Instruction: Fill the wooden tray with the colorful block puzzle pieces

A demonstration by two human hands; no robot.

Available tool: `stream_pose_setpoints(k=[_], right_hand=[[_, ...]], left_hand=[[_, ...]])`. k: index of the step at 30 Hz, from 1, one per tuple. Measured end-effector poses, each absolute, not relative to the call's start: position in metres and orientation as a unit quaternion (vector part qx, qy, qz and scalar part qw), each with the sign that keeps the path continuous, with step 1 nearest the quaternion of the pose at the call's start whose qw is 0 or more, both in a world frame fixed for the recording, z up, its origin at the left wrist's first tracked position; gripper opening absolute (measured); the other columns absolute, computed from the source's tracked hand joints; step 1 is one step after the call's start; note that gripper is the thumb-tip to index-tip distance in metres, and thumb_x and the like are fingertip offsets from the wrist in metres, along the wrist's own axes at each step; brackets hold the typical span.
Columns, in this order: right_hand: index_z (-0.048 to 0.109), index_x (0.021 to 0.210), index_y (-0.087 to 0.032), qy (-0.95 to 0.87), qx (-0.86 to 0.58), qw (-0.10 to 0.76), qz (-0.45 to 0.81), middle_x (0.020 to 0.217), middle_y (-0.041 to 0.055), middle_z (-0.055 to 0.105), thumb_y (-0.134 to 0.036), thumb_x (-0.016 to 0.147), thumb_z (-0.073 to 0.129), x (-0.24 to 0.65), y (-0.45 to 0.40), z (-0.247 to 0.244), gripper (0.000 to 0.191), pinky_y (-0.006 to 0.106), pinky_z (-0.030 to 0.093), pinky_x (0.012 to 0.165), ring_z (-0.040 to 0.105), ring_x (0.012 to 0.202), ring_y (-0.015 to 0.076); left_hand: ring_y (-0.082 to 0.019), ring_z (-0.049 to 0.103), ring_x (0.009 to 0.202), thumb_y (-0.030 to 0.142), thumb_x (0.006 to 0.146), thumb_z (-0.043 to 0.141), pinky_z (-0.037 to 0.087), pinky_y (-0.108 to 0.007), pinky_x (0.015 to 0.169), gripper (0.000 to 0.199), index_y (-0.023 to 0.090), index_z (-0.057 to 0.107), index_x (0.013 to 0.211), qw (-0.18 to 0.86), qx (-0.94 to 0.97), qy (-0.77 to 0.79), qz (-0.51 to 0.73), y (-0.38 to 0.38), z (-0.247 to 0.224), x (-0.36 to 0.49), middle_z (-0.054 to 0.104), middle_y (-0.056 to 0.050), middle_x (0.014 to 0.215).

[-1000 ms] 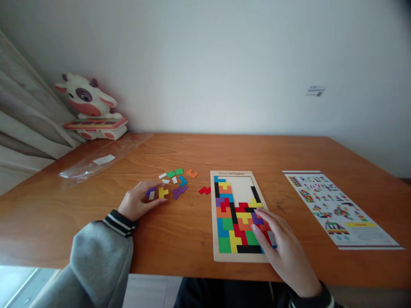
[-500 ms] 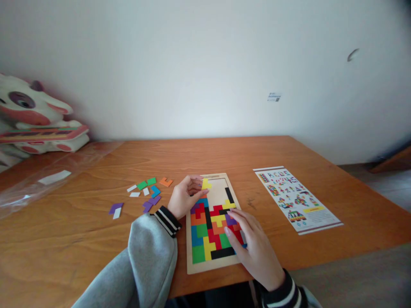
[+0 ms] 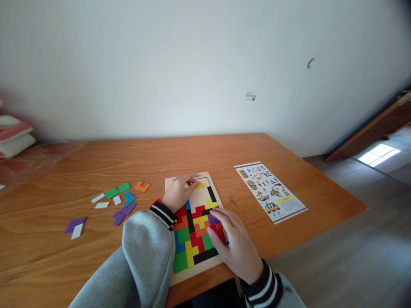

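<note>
Moved: left hand, fingers clamped on one yellow piece | right hand flat, fingers apart

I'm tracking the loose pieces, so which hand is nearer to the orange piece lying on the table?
Left. The left hand is at the puzzle board's top edge, just right of the orange piece; the right hand rests lower on the board, farther away.

The left hand is bare; its arm wears a loose grey sweatshirt sleeve ending in a dark ribbed cuff with white stripes and a thin red edge; the right hand is bare too, with a matching striped cuff and grey sleeve behind.
</note>
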State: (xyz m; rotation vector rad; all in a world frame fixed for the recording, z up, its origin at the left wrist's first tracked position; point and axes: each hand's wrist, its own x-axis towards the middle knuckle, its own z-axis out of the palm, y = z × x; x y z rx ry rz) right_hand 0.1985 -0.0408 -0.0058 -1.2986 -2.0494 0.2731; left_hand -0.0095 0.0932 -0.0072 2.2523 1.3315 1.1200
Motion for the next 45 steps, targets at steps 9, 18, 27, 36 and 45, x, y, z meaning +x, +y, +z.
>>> stream_pose_setpoints(k=[9, 18, 27, 36, 45], right_hand=[[0.055, 0.132, -0.024, -0.792, -0.499, 0.337, 0.105, 0.127, 0.0108, 0.065, -0.03, 0.096, 0.056, 0.2, -0.041, -0.007, 0.036, 0.046, 0.055, 0.102, 0.061, 0.121, 0.0258], [0.055, 0.13, -0.024, -0.792, -0.498, 0.339, 0.101, 0.125, 0.0101, 0.066, -0.03, 0.096, 0.057, 0.199, -0.04, -0.006, 0.034, 0.046, 0.055, 0.101, 0.062, 0.118, 0.0256], [0.055, 0.128, -0.022, -0.797, -0.496, 0.331, 0.097, 0.125, 0.0098, 0.066, -0.03, 0.097, 0.056, 0.199, -0.041, -0.007, 0.032, 0.045, 0.054, 0.101, 0.062, 0.117, 0.0249], [0.058, 0.124, -0.024, -0.796, -0.495, 0.332, 0.1, 0.124, 0.0094, 0.066, -0.03, 0.096, 0.056, 0.199, -0.04, -0.006, 0.028, 0.046, 0.055, 0.1, 0.063, 0.116, 0.0253], [0.063, 0.116, -0.023, -0.803, -0.497, 0.315, 0.095, 0.124, 0.0103, 0.065, -0.03, 0.097, 0.055, 0.2, -0.04, -0.008, 0.022, 0.047, 0.054, 0.1, 0.062, 0.116, 0.026]], left_hand=[[-0.023, 0.069, 0.094, 0.036, 0.101, 0.048, 0.056, -0.039, 0.088, 0.03, 0.019, 0.07, 0.113, -0.001, 0.861, 0.397, 0.319, 0.075, -0.007, -0.008, 0.076, -0.008, 0.103], [-0.025, 0.066, 0.112, 0.04, 0.103, 0.042, 0.056, -0.04, 0.098, 0.039, 0.017, 0.064, 0.125, 0.015, 0.885, 0.379, 0.27, 0.068, -0.009, -0.002, 0.068, -0.012, 0.121], [-0.03, 0.058, 0.113, 0.04, 0.102, 0.04, 0.051, -0.049, 0.101, 0.039, 0.015, 0.065, 0.119, -0.004, 0.889, 0.395, 0.232, 0.066, -0.007, -0.003, 0.062, -0.015, 0.119], [-0.036, 0.052, 0.123, 0.042, 0.1, 0.046, 0.043, -0.058, 0.105, 0.042, 0.016, 0.063, 0.129, -0.048, 0.881, 0.426, 0.203, 0.065, -0.006, 0.001, 0.061, -0.016, 0.131], [-0.027, 0.063, 0.106, 0.025, 0.101, 0.041, 0.053, -0.045, 0.101, 0.034, 0.011, 0.063, 0.122, -0.037, 0.896, 0.367, 0.246, 0.069, -0.014, -0.002, 0.068, -0.014, 0.112]])
